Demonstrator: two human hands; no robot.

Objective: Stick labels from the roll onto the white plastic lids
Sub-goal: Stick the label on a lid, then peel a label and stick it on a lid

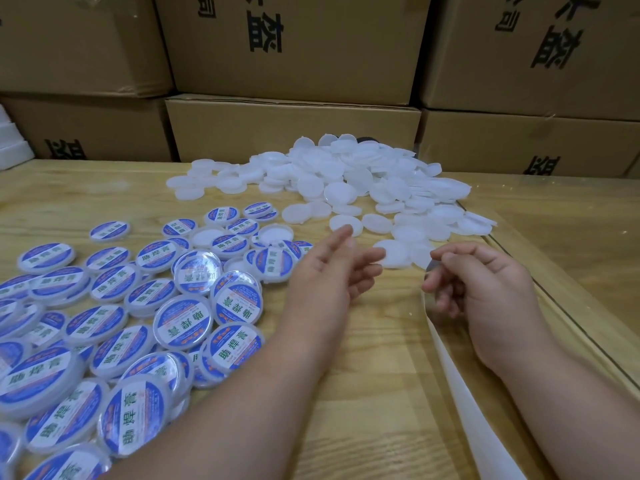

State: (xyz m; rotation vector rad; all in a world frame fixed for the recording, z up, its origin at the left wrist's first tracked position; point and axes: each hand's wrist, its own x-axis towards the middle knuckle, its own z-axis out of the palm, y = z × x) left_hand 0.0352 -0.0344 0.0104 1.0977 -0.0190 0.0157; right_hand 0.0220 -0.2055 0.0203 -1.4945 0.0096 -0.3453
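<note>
A heap of plain white plastic lids (346, 178) lies at the back centre of the wooden table (363, 393). Several lids with blue labels (121, 306) cover the table's left side. My left hand (332, 271) hovers open over the table, fingers stretched toward the nearest white lids (394, 251), holding nothing. My right hand (485, 282) is curled and pinches the end of the white label backing strip (460, 386), which trails back toward me. The label roll itself is out of view.
Stacked cardboard boxes (294, 126) with black print wall off the back of the table. A transparent sheet edge (554, 299) runs diagonally along the right side. White foam pieces (12, 147) sit at the far left.
</note>
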